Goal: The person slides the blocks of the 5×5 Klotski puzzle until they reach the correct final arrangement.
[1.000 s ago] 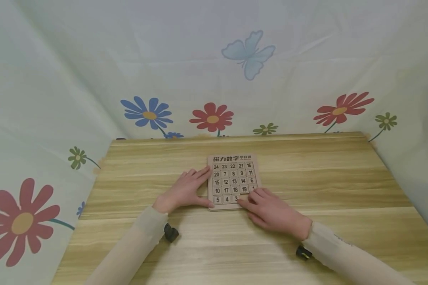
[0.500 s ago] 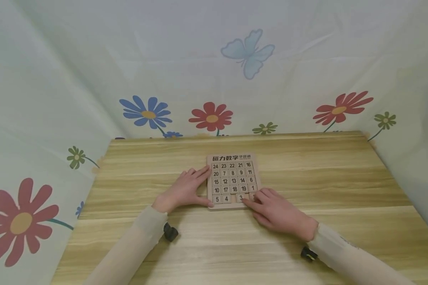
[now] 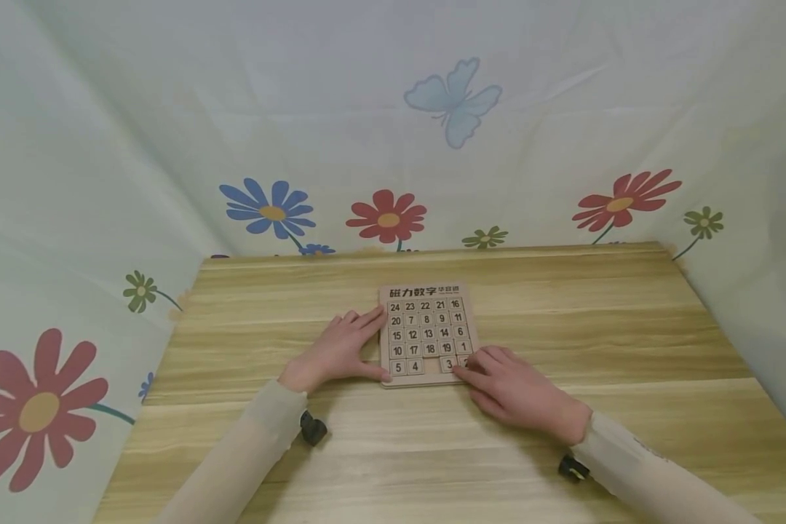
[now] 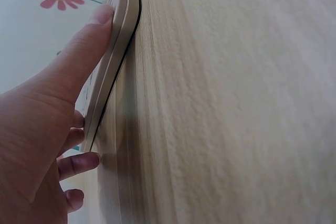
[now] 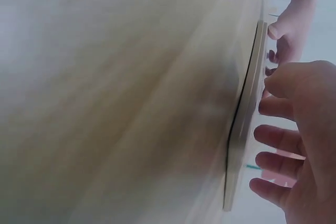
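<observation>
Number board, pale and flat, lies on the wood-grained counter, near the middle of its width, with dark printed characters along its far edge and rows of square numbered tiles below them. The top row reads 24, 23, 22, 21, 16. In the row nearest the person, tile 5 and tile 4 sit side by side at the left, then comes a bare slot, then tile 3; the last tile is partly hidden by fingers. The left hand is spread, its thumb resting on the board's near left corner and its forefinger reaching along the left edge, with nothing gripped. The right hand is at the near right corner, fingers loosely bent rather than clenched, the index fingertip at tile 3; how firmly it presses cannot be told. Both arms wear light sleeves, with a small black device at each wrist. Behind the counter hangs a pale cloth printed with red, blue and green flowers and a light-blue butterfly.
</observation>
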The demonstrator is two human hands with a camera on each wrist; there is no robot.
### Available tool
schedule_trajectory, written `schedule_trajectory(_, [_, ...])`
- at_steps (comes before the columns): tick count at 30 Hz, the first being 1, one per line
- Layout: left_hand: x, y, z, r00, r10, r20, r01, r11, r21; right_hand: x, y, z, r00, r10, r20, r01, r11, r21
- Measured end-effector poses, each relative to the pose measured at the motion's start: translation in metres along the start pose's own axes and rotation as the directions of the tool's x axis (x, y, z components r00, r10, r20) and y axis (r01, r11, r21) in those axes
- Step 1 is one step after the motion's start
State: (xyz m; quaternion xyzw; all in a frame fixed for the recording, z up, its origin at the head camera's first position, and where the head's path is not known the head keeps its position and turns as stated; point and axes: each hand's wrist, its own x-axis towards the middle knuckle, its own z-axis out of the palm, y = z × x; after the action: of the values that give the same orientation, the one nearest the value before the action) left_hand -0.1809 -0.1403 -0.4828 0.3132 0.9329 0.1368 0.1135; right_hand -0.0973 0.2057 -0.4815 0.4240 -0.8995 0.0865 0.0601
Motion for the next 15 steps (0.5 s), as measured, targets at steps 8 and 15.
schedule_trajectory(8, [0.000,-0.001,0.000,1.000,-0.003,-0.001,0.003,1.000,-0.003,0.024,-0.010,0.002,0.998,-0.054,0.039,0.054,0.998,0.013])
schedule_trajectory(15, [0.000,-0.001,0.001,1.000,-0.011,0.003,0.011,1.000,-0.008,0.038,-0.021,0.006,0.993,-0.061,0.100,0.055,0.997,0.054])
